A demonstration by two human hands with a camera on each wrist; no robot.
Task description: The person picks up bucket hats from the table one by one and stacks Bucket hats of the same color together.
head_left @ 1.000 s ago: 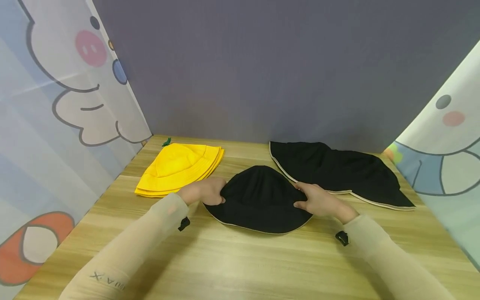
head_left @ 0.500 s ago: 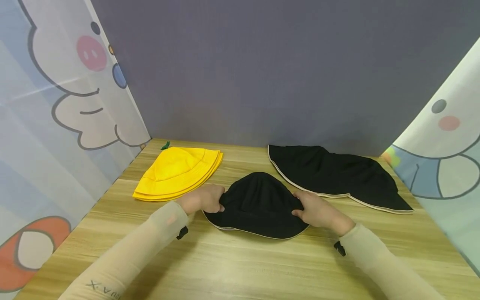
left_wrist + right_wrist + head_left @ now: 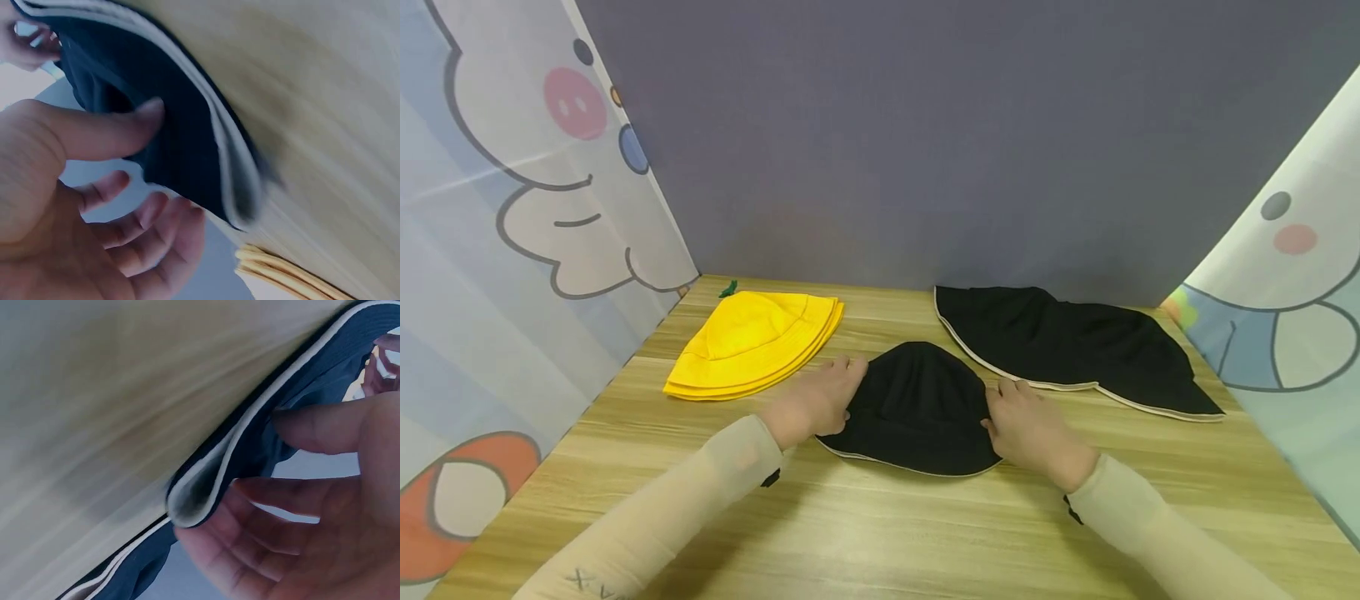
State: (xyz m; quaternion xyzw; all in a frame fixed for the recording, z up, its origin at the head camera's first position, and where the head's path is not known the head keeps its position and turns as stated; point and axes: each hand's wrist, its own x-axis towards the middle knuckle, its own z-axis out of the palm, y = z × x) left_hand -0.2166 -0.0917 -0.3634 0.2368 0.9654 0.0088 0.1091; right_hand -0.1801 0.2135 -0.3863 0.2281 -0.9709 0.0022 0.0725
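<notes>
A black bucket hat (image 3: 917, 417) with a pale-trimmed brim lies folded flat at the middle of the wooden table. My left hand (image 3: 820, 398) rests at its left side. In the left wrist view the thumb lies over the dark cloth of the hat (image 3: 181, 137), while the other fingers are loosely bent and spread below its edge. My right hand (image 3: 1033, 429) is at the opposite side. The right wrist view shows its thumb at the cloth and its relaxed fingers along the folded brim end (image 3: 194, 500). Neither hand pinches the hat.
Stacked yellow hats (image 3: 752, 333) with a small green tip (image 3: 728, 288) lie at the back left. Folded black hats (image 3: 1060, 342), overlapping side by side, lie at the back right. A grey panel (image 3: 880, 150) stands behind the table (image 3: 880, 533); cartoon-printed curtains (image 3: 475, 275) hang on both sides.
Both hands loosened their grip on the brim's sides and now lie against them with fingers extended. The black hat shifted slightly toward the person earlier and has since stayed nearly in place.
</notes>
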